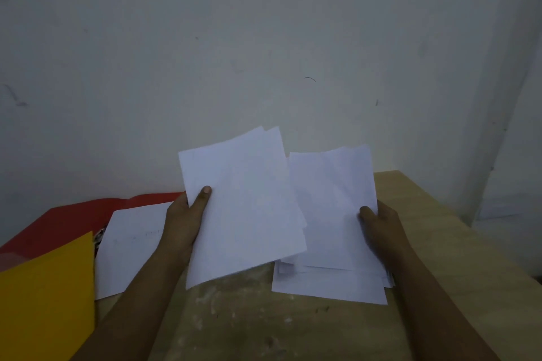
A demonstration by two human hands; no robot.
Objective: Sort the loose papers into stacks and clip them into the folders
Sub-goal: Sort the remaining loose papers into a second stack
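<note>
White sheets [243,208] pinched by left hand [183,220], right hand [381,228] gripping second sheaf [334,202], fingers hidden behind.

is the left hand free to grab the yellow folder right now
Probably not as it stands: the left hand grips a batch of sheets. The yellow folder lies close beside that forearm, nothing blocking it.
</note>
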